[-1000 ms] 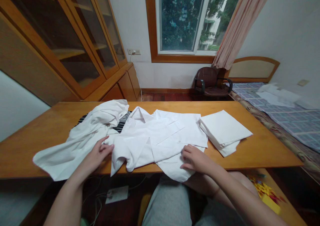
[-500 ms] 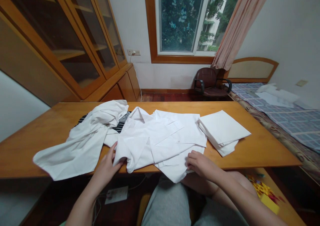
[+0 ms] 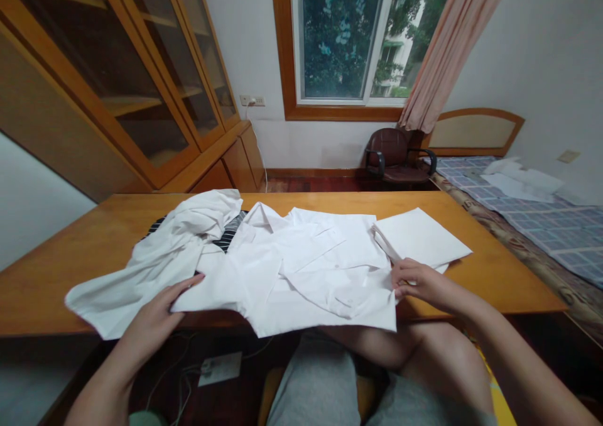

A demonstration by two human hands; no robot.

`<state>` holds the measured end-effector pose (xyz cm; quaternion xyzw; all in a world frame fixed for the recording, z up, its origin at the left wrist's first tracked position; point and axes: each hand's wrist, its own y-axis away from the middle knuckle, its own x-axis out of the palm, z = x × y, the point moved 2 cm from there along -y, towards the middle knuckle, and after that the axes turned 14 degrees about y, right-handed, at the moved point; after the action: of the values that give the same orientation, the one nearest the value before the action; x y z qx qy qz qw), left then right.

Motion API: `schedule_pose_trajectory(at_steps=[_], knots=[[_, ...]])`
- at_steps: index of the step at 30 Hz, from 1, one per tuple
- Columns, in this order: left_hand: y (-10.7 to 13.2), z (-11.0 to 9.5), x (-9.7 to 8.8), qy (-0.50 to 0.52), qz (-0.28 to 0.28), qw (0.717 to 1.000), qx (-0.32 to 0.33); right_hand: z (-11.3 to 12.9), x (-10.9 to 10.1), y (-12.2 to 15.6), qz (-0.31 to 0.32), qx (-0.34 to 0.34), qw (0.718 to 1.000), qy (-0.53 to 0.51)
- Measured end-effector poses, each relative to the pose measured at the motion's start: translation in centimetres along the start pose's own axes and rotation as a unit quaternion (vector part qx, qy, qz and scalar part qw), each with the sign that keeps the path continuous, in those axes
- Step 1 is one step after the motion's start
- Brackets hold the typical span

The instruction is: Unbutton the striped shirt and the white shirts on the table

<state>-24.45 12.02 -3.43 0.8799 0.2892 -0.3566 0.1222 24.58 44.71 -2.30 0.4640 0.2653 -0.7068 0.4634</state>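
Note:
A white shirt (image 3: 306,269) lies spread across the wooden table (image 3: 70,250), its lower edge hanging over the near side. My left hand (image 3: 153,316) grips the shirt's left corner at the table's front edge. My right hand (image 3: 419,281) pinches the shirt's right edge, beside a folded white stack (image 3: 424,237). The cloth is stretched flat between both hands. A crumpled white garment (image 3: 151,262) lies to the left, over a black-and-white striped cloth (image 3: 228,231).
A glass-door cabinet (image 3: 117,80) stands at the left. A dark armchair (image 3: 396,156) sits under the window, and a bed (image 3: 541,212) with white cloths runs along the right. A power strip and cables lie on the floor under the table.
Both hands have moved apart, the left one to the left and the right one to the right, pulling the bunched shirt hem out wide and flat.

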Motion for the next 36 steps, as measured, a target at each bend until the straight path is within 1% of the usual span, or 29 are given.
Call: schedule_pose_trajectory(at_steps=[2,5,6,7,8,9,10,12,14,16,18,21,23,25,27,31,36], knots=[[0.4,0.6,0.2,0.042,0.075,0.996,-0.003,-0.4,0.0,0.4,0.056,0.042,0.997,-0.037],[0.5,1.7,0.8,0.079,0.183,0.978,-0.057,-0.9,0.3,0.5,0.108,0.098,0.986,-0.080],[0.3,1.9,0.9,0.086,0.206,0.972,-0.072,-1.0,0.4,0.3,0.120,0.106,0.983,-0.091],[0.0,1.9,0.9,0.094,0.216,0.969,-0.077,-1.1,0.4,0.0,0.129,0.110,0.981,-0.098],[-0.5,1.7,1.0,0.098,0.215,0.969,-0.073,-1.0,0.5,-0.5,0.131,0.111,0.980,-0.098],[-1.3,1.3,1.0,0.099,0.202,0.972,-0.062,-0.9,0.5,-1.2,0.123,0.109,0.982,-0.094],[-2.3,0.7,1.2,0.095,0.180,0.978,-0.044,-0.6,0.6,-2.0,0.102,0.104,0.985,-0.086],[-4.8,-0.6,1.8,0.072,0.120,0.990,-0.001,0.1,1.0,-4.2,0.036,0.091,0.993,-0.068],[-7.7,-1.9,3.1,0.042,0.066,0.996,0.039,0.9,2.3,-6.6,-0.022,0.070,0.996,-0.041],[-10.7,-2.9,4.9,-0.001,0.039,0.998,0.057,1.6,4.2,-9.0,-0.079,0.049,0.996,0.005],[-13.4,-3.7,6.6,-0.051,0.027,0.996,0.062,2.0,6.4,-10.9,-0.117,0.028,0.991,0.053],[-16.3,-4.8,8.7,-0.097,0.016,0.994,0.049,2.2,9.3,-12.6,-0.147,0.030,0.981,0.121],[-17.6,-5.4,9.4,-0.120,0.007,0.992,0.034,2.2,10.4,-13.1,-0.156,0.042,0.974,0.159],[-18.6,-5.9,9.7,-0.141,-0.005,0.990,0.033,2.2,11.0,-13.4,-0.154,0.053,0.969,0.184],[-19.5,-6.3,9.5,-0.158,-0.024,0.986,0.036,2.0,11.1,-13.6,-0.146,0.061,0.968,0.196],[-21.2,-6.6,8.3,-0.204,-0.066,0.976,0.037,1.5,10.8,-14.5,-0.130,0.063,0.969,0.202],[-23.3,-6.8,6.8,-0.218,-0.085,0.970,0.061,1.2,10.5,-16.9,-0.128,0.061,0.967,0.211]])
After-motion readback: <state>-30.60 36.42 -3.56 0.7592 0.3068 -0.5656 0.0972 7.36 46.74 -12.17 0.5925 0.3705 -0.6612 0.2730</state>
